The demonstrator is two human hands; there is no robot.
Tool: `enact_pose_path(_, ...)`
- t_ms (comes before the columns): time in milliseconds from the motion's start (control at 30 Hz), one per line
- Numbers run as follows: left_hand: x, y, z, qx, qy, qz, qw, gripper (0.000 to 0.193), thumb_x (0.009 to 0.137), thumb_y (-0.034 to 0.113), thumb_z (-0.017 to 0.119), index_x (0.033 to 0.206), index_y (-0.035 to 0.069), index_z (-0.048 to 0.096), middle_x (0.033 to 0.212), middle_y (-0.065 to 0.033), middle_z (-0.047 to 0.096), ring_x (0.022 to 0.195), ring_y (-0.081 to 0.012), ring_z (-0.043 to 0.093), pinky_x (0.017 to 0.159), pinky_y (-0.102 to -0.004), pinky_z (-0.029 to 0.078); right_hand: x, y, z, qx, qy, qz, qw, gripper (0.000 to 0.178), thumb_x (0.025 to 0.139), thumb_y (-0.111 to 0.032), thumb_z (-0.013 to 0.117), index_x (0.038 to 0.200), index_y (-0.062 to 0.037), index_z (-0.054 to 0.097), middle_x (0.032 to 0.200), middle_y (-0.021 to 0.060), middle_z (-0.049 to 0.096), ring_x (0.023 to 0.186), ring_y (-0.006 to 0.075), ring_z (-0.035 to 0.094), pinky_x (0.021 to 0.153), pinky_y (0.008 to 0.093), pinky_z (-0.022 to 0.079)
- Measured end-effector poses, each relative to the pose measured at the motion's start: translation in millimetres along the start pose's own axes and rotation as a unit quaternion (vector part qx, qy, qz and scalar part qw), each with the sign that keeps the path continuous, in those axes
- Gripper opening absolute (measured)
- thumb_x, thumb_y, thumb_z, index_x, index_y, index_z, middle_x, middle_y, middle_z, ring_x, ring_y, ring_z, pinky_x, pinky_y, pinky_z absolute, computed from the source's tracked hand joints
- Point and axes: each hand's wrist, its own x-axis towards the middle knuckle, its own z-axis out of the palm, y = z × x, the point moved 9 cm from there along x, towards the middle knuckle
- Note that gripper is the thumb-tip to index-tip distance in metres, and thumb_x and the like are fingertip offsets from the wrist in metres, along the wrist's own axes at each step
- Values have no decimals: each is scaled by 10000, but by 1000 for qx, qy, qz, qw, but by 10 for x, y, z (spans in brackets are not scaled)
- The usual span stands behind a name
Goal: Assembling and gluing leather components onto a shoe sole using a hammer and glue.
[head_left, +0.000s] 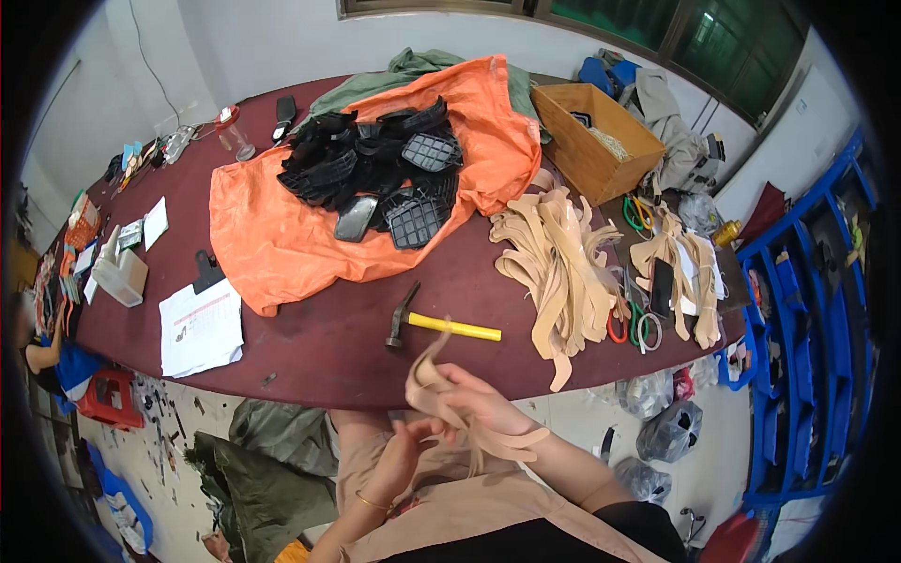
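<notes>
My right hand [481, 402] is closed around a small bunch of beige strap-like strips [430, 387], held above my lap at the table's near edge. The strips' upper ends curl up past the fingers, and their other ends hang over my wrist. Just below them is my left hand [409, 454], its thumb and bent fingers apart; I see nothing held in it. On the table beyond lies a hammer [402, 317] with a dark head and a yellow handle [456, 327]. A large pile of similar beige strips [554, 267] lies to the right, some overhanging the table edge.
Black moulded pieces [375, 169] are heaped on an orange sheet [253, 239]. Paper sheets [201, 328] lie at left. Scissors [638, 314] and a wooden box [601, 141] are at right, near a blue rack [798, 328]. Another person [42, 355] is at far left.
</notes>
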Motion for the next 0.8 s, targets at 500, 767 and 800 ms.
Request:
enact_pose_path(500,-540,1452,-943,-199,115,211,950,331,989,305,436,1205,54,458,795,-44,596,605,-126,559,565,-271,475,865,-370,-841,-771,249,-306,501,312,801,-202,645,1110,-168,623,1175,97,525,1072,295,488,906,415,385)
enact_pose_path(767,-26,1261,-356,-131,142,162,968,185,939,107,510,1093,6,521,997,-118,629,860,-221,646,754,-334,541,670,-1090,-785,-594,334,-427,594,300,787,-71,660,1082,-109,621,1025,108,548,885,214,545,775,339,448)
enact_pose_path(800,65,1274,-233,-110,141,168,969,182,932,96,516,1096,18,530,993,-113,627,855,-224,646,748,-340,543,478,-1134,-709,-466,289,-438,712,267,804,-58,649,1068,-83,617,1002,104,563,835,191,563,741,305,463)
